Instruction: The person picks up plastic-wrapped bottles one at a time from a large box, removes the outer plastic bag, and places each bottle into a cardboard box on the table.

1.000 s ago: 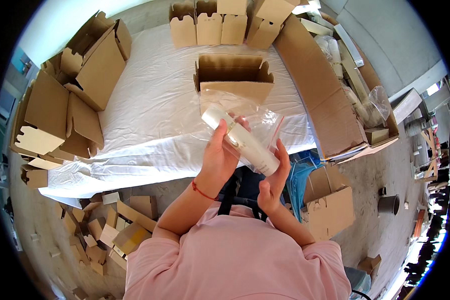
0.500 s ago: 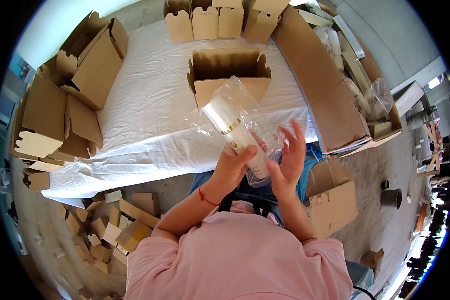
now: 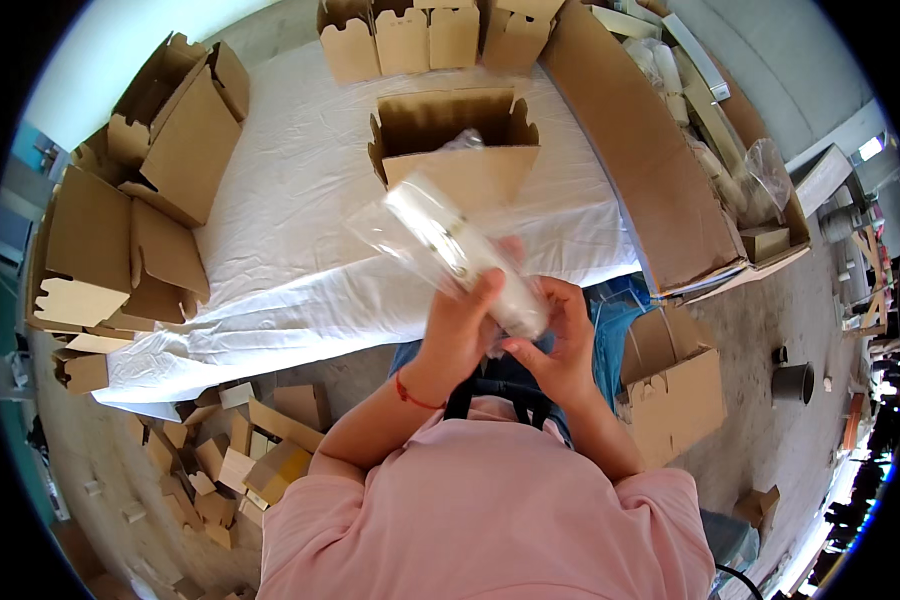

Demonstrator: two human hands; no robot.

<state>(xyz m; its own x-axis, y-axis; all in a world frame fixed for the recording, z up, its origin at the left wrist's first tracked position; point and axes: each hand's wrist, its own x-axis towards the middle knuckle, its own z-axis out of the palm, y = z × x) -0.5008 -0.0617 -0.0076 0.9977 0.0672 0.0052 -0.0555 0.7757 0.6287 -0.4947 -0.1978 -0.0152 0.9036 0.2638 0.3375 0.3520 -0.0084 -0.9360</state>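
Observation:
A white cosmetic bottle [image 3: 460, 250] with a gold band is tilted in front of my chest, its capped end pointing up and left. Loose clear plastic [image 3: 375, 222] wraps it and spreads out on its left side; motion blurs both. My left hand [image 3: 460, 325] is closed around the bottle's side, thumb across the front. At the lower end, my right hand [image 3: 562, 345] has its fingers and thumb closed on the wrapped base. Just beyond the bottle, an open cardboard box [image 3: 460, 175] stands on the white-covered table [image 3: 290, 200]; a bit of clear plastic shows at its opening.
Open cardboard boxes [image 3: 185, 140] line the table's left side, and more [image 3: 402, 42] stand at the far edge. On the right a large carton [image 3: 630, 150] holds packed goods. Torn cardboard pieces [image 3: 240, 450] litter the floor at left; another box [image 3: 675, 400] sits by my right side.
My right hand, spread and apart from the bottle before, has come down and closed on its lower end. The plastic now lies closer along the bottle, its upper part pulled down. My left hand keeps its hold.

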